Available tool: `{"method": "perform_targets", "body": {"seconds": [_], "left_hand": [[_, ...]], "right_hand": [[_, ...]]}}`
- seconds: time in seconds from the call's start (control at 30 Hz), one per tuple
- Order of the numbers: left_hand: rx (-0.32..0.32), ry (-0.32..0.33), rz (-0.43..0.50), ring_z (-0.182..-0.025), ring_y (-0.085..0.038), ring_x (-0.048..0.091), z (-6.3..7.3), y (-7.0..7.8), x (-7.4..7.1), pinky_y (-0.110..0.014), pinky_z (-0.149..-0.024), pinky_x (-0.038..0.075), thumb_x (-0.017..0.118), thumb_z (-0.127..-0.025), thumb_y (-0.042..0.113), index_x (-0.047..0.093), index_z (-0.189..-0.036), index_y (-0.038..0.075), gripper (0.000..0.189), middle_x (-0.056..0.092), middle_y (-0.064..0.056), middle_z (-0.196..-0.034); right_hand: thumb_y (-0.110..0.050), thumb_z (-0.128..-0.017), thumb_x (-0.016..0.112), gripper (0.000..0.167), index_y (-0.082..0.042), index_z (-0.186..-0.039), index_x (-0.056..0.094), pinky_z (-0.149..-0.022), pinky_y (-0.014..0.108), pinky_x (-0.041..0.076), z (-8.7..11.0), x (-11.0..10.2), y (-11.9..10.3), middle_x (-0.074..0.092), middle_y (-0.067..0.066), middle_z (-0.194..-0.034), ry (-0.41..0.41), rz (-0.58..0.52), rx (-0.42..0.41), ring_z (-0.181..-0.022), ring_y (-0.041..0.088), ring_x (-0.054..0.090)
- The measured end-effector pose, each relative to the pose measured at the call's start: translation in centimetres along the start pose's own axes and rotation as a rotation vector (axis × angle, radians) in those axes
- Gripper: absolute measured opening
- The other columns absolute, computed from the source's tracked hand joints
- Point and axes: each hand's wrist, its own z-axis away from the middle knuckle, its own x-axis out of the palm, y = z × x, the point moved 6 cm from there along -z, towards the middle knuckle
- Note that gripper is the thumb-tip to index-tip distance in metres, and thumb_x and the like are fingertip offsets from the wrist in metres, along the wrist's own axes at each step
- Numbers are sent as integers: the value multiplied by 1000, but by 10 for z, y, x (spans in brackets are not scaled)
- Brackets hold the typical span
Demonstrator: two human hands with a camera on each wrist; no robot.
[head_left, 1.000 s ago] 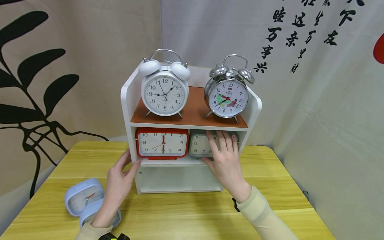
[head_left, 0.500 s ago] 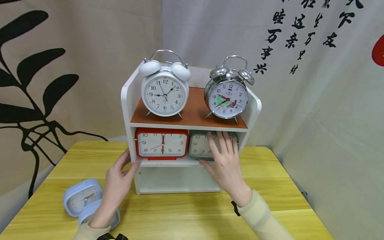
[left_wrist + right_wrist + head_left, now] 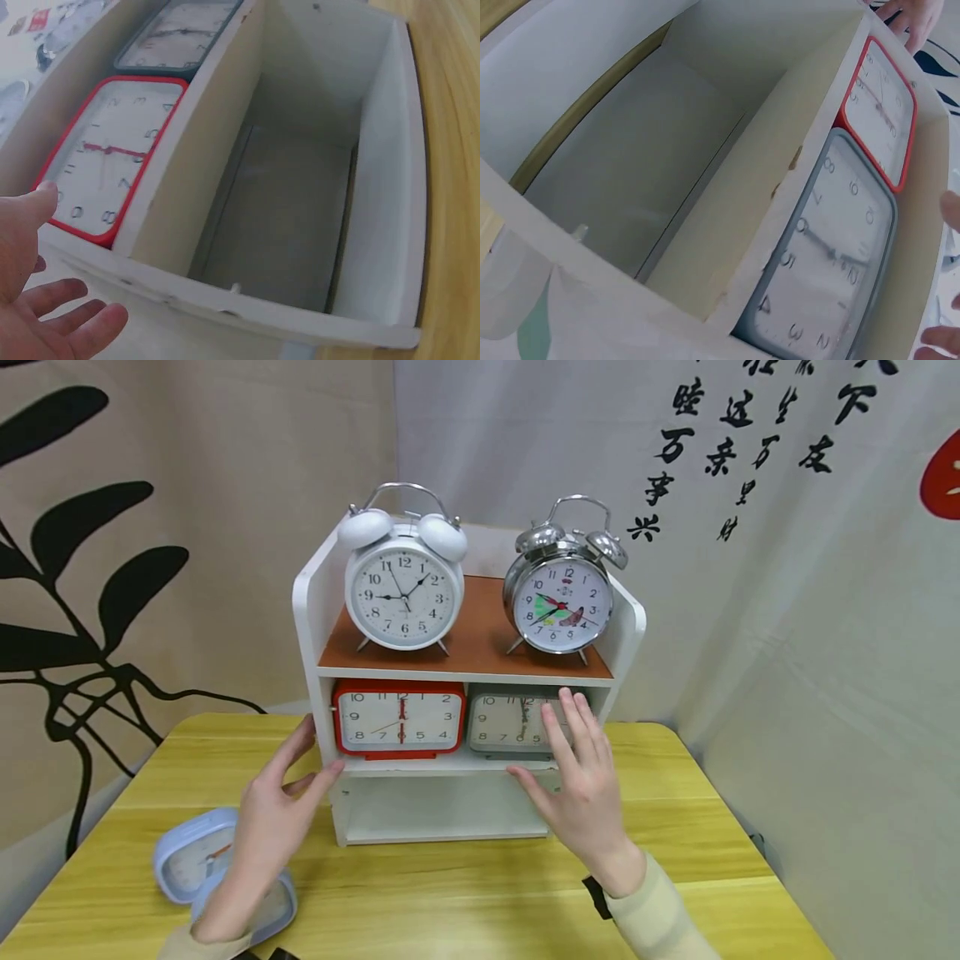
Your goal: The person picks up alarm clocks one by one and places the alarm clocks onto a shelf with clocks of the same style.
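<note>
The grey rectangular alarm clock (image 3: 506, 724), pale-faced with rounded corners, stands on the middle level of the white shelf unit (image 3: 450, 810), just beside the red clock (image 3: 398, 720). The right hand (image 3: 588, 793), fingers straight and empty, is near its right end. The left hand (image 3: 273, 814), spread and empty, is by the unit's left side, contact unclear.

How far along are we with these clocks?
Looks done: the white clock and silver clock stand on the upper shelf; the red clock and gray clock sit side by side below.
In hand: the right hand is open by the gray clock, contact unclear; the left hand is at the left side of the rack.
Probably left: the light-blue clocks, on the table.
</note>
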Motion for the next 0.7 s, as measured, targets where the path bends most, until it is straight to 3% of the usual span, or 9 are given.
{"method": "perform_targets", "body": {"seconds": [0.1,0.27,0.47,0.57,0.7], "left_hand": [[26,5,-26,-142,-39,55,1,4,-7,7,-86,47,73,-101,30,40,-163,22,71,48,-8,-166],[69,9,-74,-142,-40,54,3,8,-20,9,-87,44,76,-99,27,44,-161,21,71,51,-10,-163],[77,-40,-196,-141,-47,54,6,6,-34,11,-88,39,74,-100,35,41,-163,24,72,52,-18,-161],[65,-74,-278,-140,-50,54,7,3,-39,-14,-95,58,72,-100,41,38,-164,27,73,53,-19,-160],[42,-112,-346,-133,-55,58,9,-3,-44,-58,-100,56,71,-100,46,37,-164,27,75,51,-21,-160]], "right_hand": [[-49,-103,64,71,7,-147,55,-137,35,27,3,-5,5,53,32,-153,49,-33,16,-145,47,47],[-44,-101,70,72,9,-147,53,-136,35,31,10,-15,17,50,29,-157,131,-104,80,-153,37,43],[-47,-100,70,80,10,-152,46,-135,28,31,21,-21,34,48,30,-158,163,-179,248,-158,22,40],[-37,-99,75,79,6,-156,42,-131,20,32,27,-20,42,46,29,-161,120,-223,368,-157,17,40],[-7,-90,80,83,-2,-161,38,-122,11,38,34,-18,51,43,24,-165,57,-268,504,-153,17,44]]}}
